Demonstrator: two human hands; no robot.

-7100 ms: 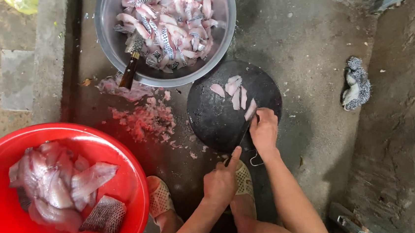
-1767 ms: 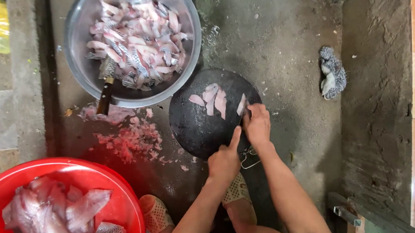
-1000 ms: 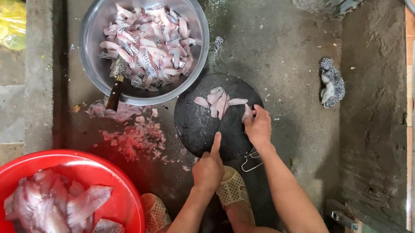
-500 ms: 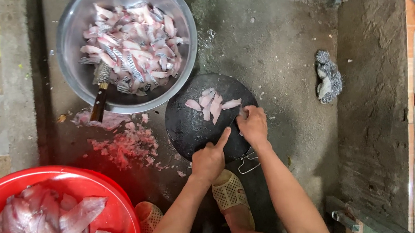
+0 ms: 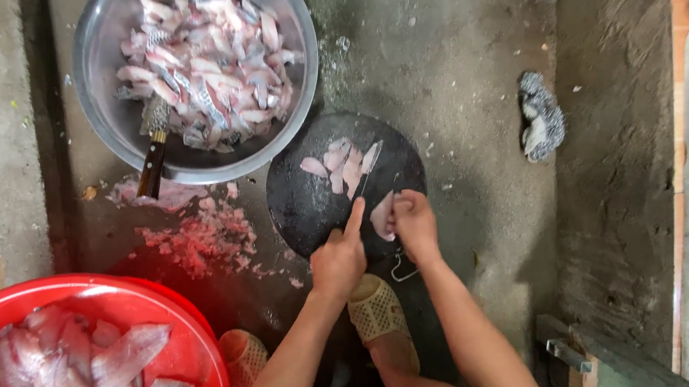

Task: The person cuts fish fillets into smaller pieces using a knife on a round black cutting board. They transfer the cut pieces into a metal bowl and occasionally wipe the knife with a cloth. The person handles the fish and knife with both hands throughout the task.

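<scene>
A round dark cutting board (image 5: 305,209) lies on the wet concrete floor. My left hand (image 5: 338,258) grips a thin knife (image 5: 366,180), index finger stretched along the blade. My right hand (image 5: 414,221) pinches a pale fish piece (image 5: 381,215) against the board's near edge, right beside the blade. Several cut slices (image 5: 344,165) lie at the far side of the board.
A large metal bowl (image 5: 105,114) heaped with fish pieces sits beyond the board, a wooden-handled knife (image 5: 151,164) leaning in it. A red basin (image 5: 123,289) with fillets is at lower left. Pink scraps (image 5: 200,237) cover the floor between. A rag (image 5: 542,116) lies to the right. My sandalled feet (image 5: 379,318) are below.
Both hands have stayed at the board's near edge. The left hand's knife has shifted closer to the right hand's fish piece. The view itself drifts slightly.
</scene>
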